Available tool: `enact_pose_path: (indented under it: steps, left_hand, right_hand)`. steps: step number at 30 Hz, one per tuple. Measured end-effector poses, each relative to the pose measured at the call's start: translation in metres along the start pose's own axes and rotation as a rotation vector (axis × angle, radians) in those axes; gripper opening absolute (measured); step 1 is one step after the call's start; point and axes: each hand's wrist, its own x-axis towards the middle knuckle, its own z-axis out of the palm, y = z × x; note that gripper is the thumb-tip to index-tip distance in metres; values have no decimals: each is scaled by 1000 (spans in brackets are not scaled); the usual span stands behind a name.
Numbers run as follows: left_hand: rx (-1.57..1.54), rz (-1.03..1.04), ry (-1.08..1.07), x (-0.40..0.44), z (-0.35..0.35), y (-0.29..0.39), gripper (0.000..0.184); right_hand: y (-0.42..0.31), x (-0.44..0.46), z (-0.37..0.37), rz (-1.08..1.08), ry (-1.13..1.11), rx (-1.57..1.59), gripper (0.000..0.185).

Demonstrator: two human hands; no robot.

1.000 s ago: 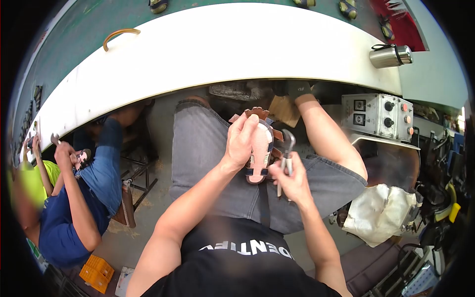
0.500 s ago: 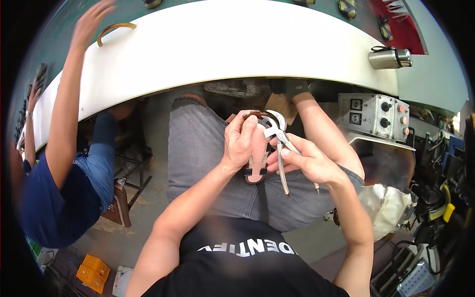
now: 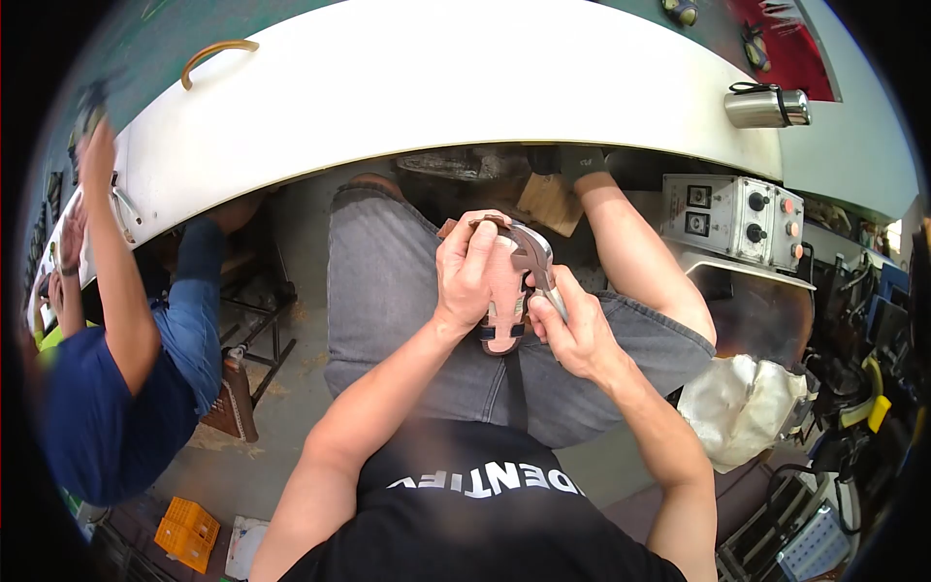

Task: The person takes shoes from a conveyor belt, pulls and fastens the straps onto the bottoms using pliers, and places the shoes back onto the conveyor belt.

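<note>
My left hand [image 3: 467, 276] is wrapped round a sandal [image 3: 504, 291] held above my lap. The sandal's pinkish underside faces up, with brown straps at the far end and dark straps near the close end. Closed round the handles of metal pincers [image 3: 543, 254] is my right hand [image 3: 579, 332]. The curved head of the pincers lies against the sandal's right edge, by a brown strap. Whether the jaws bite the strap is hard to make out, and my fingers cover most of the handles.
A long white table [image 3: 465, 87] stands ahead, with a steel flask [image 3: 768, 107] and a curved brown strip [image 3: 218, 56] on it. On the right is a control box [image 3: 732, 221] with knobs. A co-worker [image 3: 121, 388] sits at left, near an orange crate [image 3: 187, 533].
My right hand has closed the spread handles of the pincers and turned their head against the sandal's edge. The co-worker's raised arm has moved down and left.
</note>
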Motion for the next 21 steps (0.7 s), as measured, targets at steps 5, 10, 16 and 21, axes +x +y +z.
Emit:
enact_pose_path:
  steps: [5,10,16,21]
  left_hand:
    - [-7,25,-38,2,-2,9,27]
    - [119,25,-2,2,-1,11,26]
    - [-57,-4,23,4,3,9,23]
    - [-4,23,14,10,6,13,23]
  right_hand:
    - [-7,0,-9,48,-53,4,21]
    - [-33,-8,-23,102,-131,-114,21]
    - [-43,-4,-29,-45,-163,-564,17]
    - [-55,8,-35,4,-218,-755,19]
